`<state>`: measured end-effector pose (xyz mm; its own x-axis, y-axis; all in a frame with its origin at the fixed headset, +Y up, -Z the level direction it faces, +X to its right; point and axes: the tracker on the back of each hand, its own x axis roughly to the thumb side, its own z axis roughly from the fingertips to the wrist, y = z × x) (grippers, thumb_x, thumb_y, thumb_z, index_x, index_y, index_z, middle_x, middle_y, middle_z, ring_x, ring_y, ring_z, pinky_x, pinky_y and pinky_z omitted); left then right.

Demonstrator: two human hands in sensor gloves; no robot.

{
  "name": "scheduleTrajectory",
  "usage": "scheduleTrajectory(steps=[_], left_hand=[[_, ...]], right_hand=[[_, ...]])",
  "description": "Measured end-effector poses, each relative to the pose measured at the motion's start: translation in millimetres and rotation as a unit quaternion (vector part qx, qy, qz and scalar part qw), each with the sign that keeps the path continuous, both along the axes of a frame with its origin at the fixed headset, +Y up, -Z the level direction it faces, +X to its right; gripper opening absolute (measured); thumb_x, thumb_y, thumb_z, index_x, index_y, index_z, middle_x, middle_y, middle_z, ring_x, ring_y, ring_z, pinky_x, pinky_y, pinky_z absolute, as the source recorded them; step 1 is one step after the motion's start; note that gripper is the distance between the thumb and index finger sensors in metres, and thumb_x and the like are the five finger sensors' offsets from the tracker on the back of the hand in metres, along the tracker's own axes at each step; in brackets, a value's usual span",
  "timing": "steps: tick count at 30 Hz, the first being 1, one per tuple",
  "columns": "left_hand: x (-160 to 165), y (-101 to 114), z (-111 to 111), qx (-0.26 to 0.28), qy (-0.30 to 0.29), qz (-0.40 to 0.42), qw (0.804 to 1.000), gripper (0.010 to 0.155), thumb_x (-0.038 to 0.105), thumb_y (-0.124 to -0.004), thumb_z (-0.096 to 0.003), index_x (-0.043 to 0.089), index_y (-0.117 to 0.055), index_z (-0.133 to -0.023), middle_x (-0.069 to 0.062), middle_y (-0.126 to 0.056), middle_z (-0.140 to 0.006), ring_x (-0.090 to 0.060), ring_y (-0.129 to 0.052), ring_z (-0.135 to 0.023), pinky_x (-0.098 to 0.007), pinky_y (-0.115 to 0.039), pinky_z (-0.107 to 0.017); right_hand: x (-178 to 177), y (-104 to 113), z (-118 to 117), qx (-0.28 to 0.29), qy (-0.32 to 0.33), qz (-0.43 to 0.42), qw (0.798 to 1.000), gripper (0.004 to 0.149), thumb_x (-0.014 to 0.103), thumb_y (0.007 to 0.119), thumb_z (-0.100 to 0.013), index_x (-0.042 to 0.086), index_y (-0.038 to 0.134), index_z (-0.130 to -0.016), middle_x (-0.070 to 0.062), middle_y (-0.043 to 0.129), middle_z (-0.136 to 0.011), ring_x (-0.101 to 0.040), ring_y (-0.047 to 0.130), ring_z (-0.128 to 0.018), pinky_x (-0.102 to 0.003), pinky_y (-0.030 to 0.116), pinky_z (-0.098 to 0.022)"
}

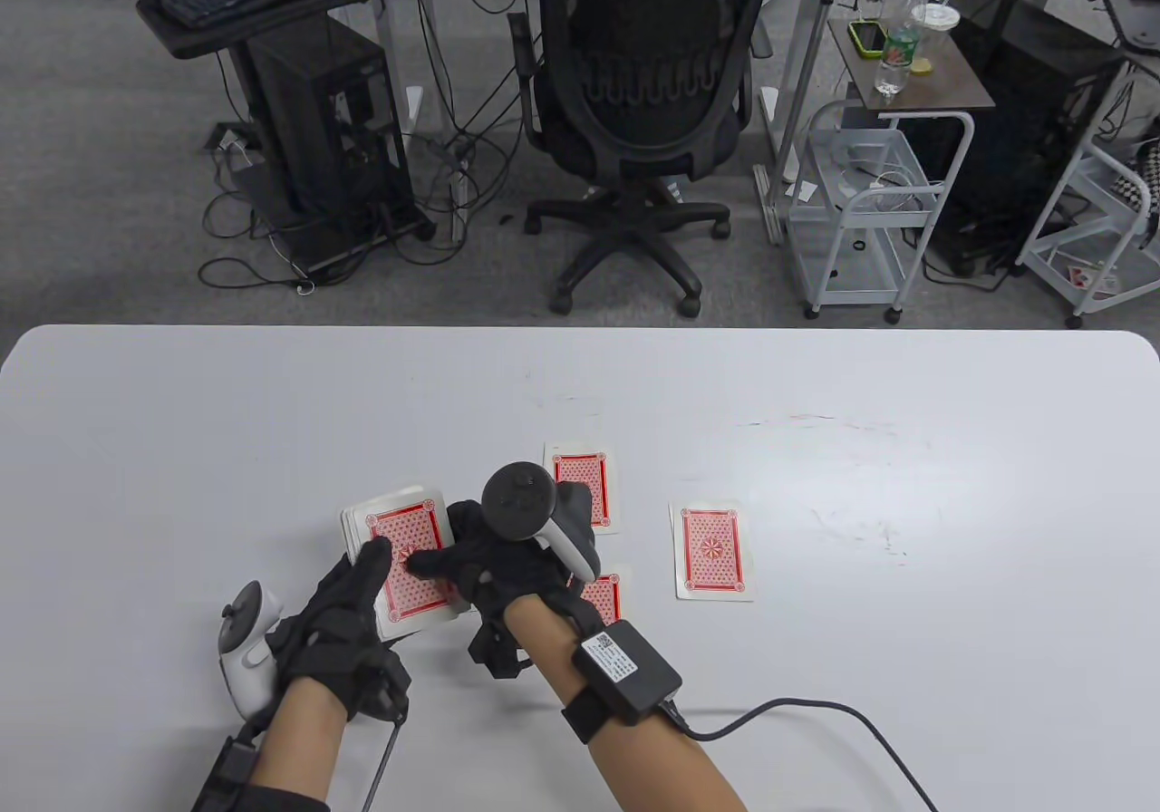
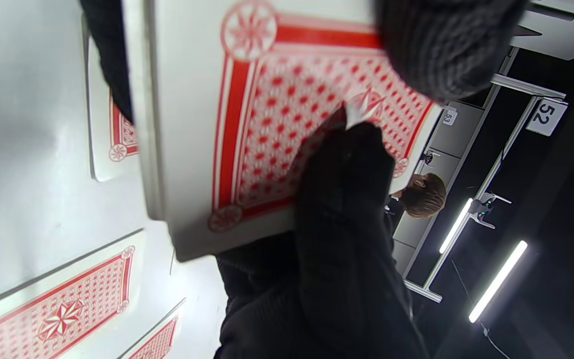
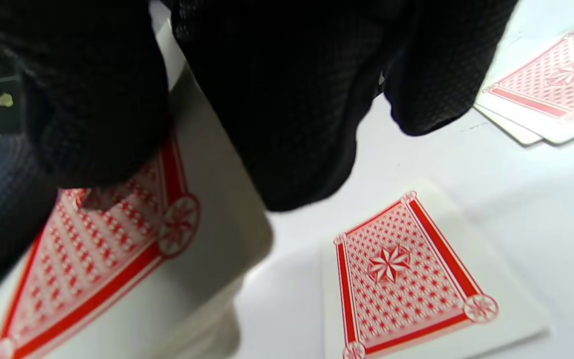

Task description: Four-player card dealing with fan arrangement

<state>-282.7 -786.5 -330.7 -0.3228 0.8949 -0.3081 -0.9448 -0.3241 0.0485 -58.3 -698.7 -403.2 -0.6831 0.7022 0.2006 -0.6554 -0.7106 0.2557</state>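
A red-backed deck (image 1: 408,558) lies in my left hand (image 1: 381,576), fingers curled round it and thumb (image 2: 441,45) on its top. My right hand (image 1: 435,563) reaches across from the right and pinches the deck's top card (image 3: 117,259) between thumb and fingers. Three face-down cards lie on the white table (image 1: 181,449): one beyond my right hand (image 1: 580,486), one further right (image 1: 711,549), and one (image 1: 603,594) partly hidden under my right wrist. In the right wrist view a single card (image 3: 401,269) lies close by, and another card (image 3: 556,85) shows a second edge beneath it.
The table's far edge (image 1: 580,330) runs across the middle of the table view, with an office chair (image 1: 634,123) and carts on the floor behind it. A black cable (image 1: 816,712) trails from my right wrist over the near right of the table.
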Motion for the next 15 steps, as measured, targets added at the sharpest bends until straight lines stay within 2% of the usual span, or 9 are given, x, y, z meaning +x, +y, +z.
scheduleTrajectory(steps=[2, 5, 7, 11, 15], left_hand=[[-0.7, -0.3, -0.7, 0.003, -0.005, 0.012, 1.0, 0.049, 0.055, -0.08, -0.0496, 0.033, -0.074, -0.093, 0.008, -0.092, -0.088, -0.025, -0.104, -0.071, -0.044, -0.09, -0.049], [0.2, 1.4, -1.9, 0.012, -0.01, 0.035, 0.999, 0.049, 0.055, -0.08, -0.05, 0.033, -0.074, -0.093, 0.009, -0.092, -0.088, -0.024, -0.104, -0.071, -0.043, -0.09, -0.049], [-0.9, 2.3, -1.7, 0.012, -0.008, 0.031, 0.999, 0.049, 0.055, -0.08, -0.0502, 0.033, -0.074, -0.093, 0.008, -0.092, -0.088, -0.025, -0.104, -0.071, -0.043, -0.09, -0.049], [-7.0, -0.7, -1.9, 0.003, 0.006, 0.018, 1.0, 0.049, 0.055, -0.08, -0.0503, 0.033, -0.074, -0.093, 0.008, -0.092, -0.088, -0.024, -0.104, -0.071, -0.043, -0.09, -0.049], [-10.0, -1.4, -3.2, 0.002, 0.01, 0.016, 1.0, 0.049, 0.055, -0.08, -0.0503, 0.033, -0.074, -0.093, 0.008, -0.092, -0.088, -0.025, -0.104, -0.071, -0.043, -0.09, -0.049]], right_hand=[[7.7, -0.4, -4.6, -0.006, 0.011, -0.033, 0.999, 0.066, 0.041, 0.096, -0.038, 0.006, 0.076, -0.091, 0.001, 0.094, -0.061, -0.015, 0.108, -0.038, -0.056, 0.075, -0.052], [24.3, -5.3, -14.1, -0.064, 0.024, -0.11, 0.992, 0.067, 0.037, 0.095, -0.041, 0.002, 0.073, -0.093, 0.001, 0.096, -0.061, -0.017, 0.109, -0.04, -0.056, 0.076, -0.051], [37.8, -4.5, -20.3, -0.073, 0.007, -0.13, 0.989, 0.067, 0.038, 0.095, -0.042, 0.001, 0.072, -0.093, 0.001, 0.096, -0.061, -0.016, 0.108, -0.039, -0.057, 0.073, -0.053], [70.3, 2.9, -42.0, -0.063, -0.048, -0.09, 0.993, 0.069, 0.039, 0.095, -0.043, 0.002, 0.07, -0.096, 0.001, 0.094, -0.061, -0.014, 0.1, -0.029, -0.054, 0.074, -0.05], [90.7, 1.9, -69.2, -0.036, -0.112, 0.024, 0.993, 0.074, 0.038, 0.094, -0.044, 0.003, 0.062, -0.101, 0.0, 0.089, -0.067, -0.013, 0.096, -0.03, -0.055, 0.073, -0.048]])
